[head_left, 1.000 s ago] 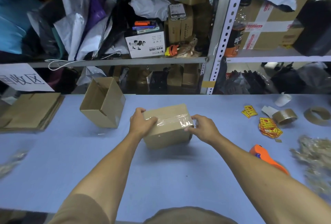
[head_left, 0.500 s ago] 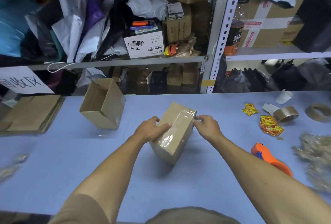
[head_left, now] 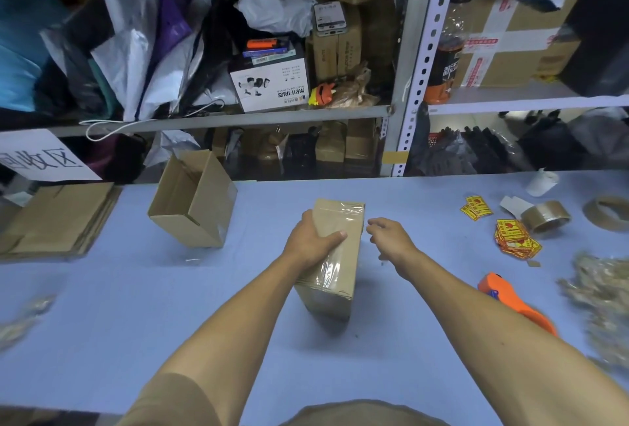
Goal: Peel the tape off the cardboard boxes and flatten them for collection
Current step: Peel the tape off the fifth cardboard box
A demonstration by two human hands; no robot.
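A small brown cardboard box sealed with a strip of clear tape (head_left: 335, 252) sits at the centre of the frame on the pale blue table (head_left: 102, 306), one narrow end pointing away from the person. The left hand (head_left: 311, 243) grips it from the left side, thumb laid across the shiny tape and fingers curled round the far wall; this looks like a steadying hold, pinning the box so the tape end can be worked loose. The right hand (head_left: 388, 238) hovers just right of the box's far corner, not touching it, fingers loosely bent and holding nothing, probably placed to pick at the tape edge there.

In the left middle of the frame an open brown cardboard box (head_left: 194, 199) stands tipped on the table, tape apparently gone, likely awaiting flattening. At the left edge a stack of flattened brown cardboard sheets (head_left: 56, 218) lies below a white paper sign (head_left: 37, 156), which suggests the collection spot. At the right edge lie a roll of brown packing tape (head_left: 546, 218), yellow and red stickers (head_left: 514, 238), an orange plastic hand tool (head_left: 517, 303) and a blurred heap of crumpled clear tape (head_left: 602, 296), seemingly the discard pile, kept clear of the working area
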